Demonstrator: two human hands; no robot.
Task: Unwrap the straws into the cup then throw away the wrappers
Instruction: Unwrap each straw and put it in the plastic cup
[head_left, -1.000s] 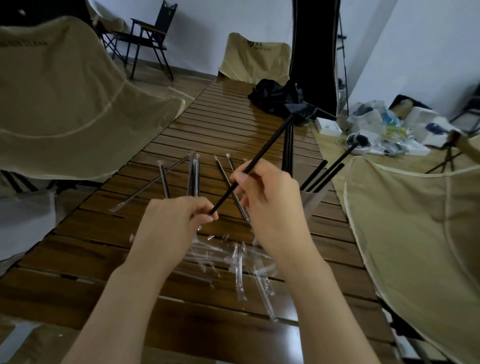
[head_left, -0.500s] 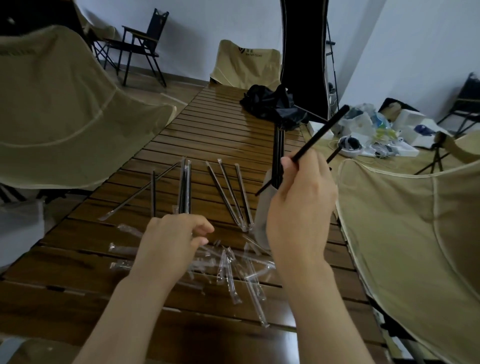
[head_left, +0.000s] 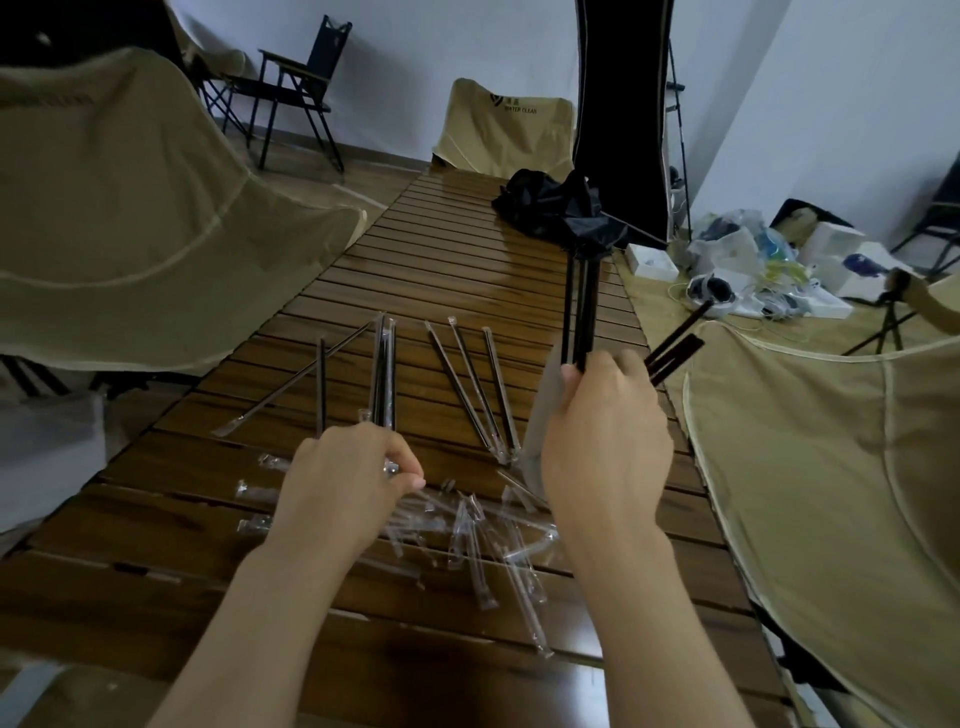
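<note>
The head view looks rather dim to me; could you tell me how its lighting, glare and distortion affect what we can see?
Head view: dim overall. A pale sheen lies on the far slats of the table. Wide-angle bending curves the edges of the frame. The clear empty wrappers are faint against the wood. The cup is a grey blur beside the right hand.

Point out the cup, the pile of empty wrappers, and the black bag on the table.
cup (head_left: 540, 415), head view, its pale left wall beside the right hand.
pile of empty wrappers (head_left: 467, 525), head view, middle of the clear heap.
black bag (head_left: 550, 205), head view, its crumpled middle.
</note>
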